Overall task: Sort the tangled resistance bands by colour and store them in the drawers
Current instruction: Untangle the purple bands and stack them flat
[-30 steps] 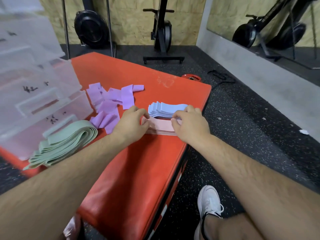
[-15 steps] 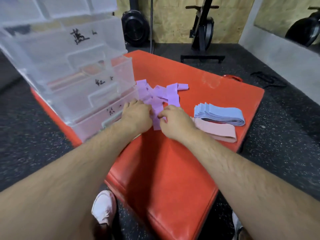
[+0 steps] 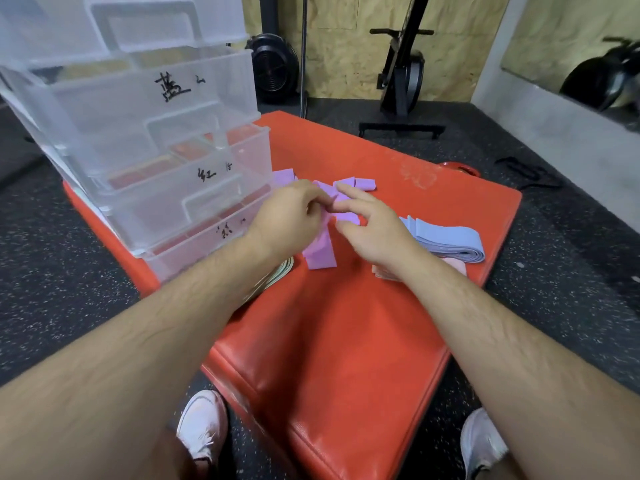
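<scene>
A clear plastic drawer unit (image 3: 156, 133) stands on the left side of the red padded surface (image 3: 346, 341), its drawer fronts marked with handwritten characters. Just in front of it, a folded bundle of green bands (image 3: 281, 269) peeks out from under the left forearm. The left hand (image 3: 287, 216) has its fingers curled and pinches one of the purple bands (image 3: 320, 252), which lie in a loose, crossed heap near the middle of the surface, right beside the lowest drawers. The right hand (image 3: 375, 226) faces it, fingers nearly straight and spread, its fingertips (image 3: 346, 195) touching the same heap without closing round anything. To the right of that hand lies a neat folded stack of blue bands (image 3: 450, 237), and touching its near edge a pink bundle (image 3: 458, 266), mostly hidden by the right wrist. Both stacks sit close to the right edge of the surface. Below, white shoes (image 3: 204, 424) rest on the dark speckled floor (image 3: 52, 289).
</scene>
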`<control>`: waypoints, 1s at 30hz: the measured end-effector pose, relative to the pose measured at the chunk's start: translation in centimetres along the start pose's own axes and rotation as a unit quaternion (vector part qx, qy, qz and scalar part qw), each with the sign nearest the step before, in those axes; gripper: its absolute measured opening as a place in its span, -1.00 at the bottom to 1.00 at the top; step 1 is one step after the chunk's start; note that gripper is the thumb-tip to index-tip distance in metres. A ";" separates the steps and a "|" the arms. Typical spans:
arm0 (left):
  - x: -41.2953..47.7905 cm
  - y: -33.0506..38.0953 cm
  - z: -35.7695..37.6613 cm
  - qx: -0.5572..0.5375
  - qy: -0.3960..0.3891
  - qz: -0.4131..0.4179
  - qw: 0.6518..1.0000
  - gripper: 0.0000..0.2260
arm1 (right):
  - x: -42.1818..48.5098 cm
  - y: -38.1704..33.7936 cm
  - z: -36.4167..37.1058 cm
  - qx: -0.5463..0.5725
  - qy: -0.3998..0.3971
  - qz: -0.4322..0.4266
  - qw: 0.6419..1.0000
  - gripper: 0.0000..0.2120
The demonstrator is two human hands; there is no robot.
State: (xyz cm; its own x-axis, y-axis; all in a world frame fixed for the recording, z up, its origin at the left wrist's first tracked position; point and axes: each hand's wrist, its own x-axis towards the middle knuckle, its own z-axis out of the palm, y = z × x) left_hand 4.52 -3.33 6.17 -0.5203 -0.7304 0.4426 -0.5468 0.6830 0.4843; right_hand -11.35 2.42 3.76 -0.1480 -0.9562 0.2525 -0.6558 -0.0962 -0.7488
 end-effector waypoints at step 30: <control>-4.1 7.0 -4.0 -0.341 0.056 -0.133 0.929 -0.65 | -4.8 -6.5 -6.7 0.297 0.095 0.036 0.950 -0.83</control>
State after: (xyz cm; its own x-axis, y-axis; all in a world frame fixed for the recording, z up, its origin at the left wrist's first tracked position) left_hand 5.45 4.44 10.74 -0.3336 -0.8949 0.2964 -0.0844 0.3415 0.9361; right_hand -11.31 9.52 11.55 -0.3440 -0.9049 0.2507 -0.1149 -0.2244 -0.9677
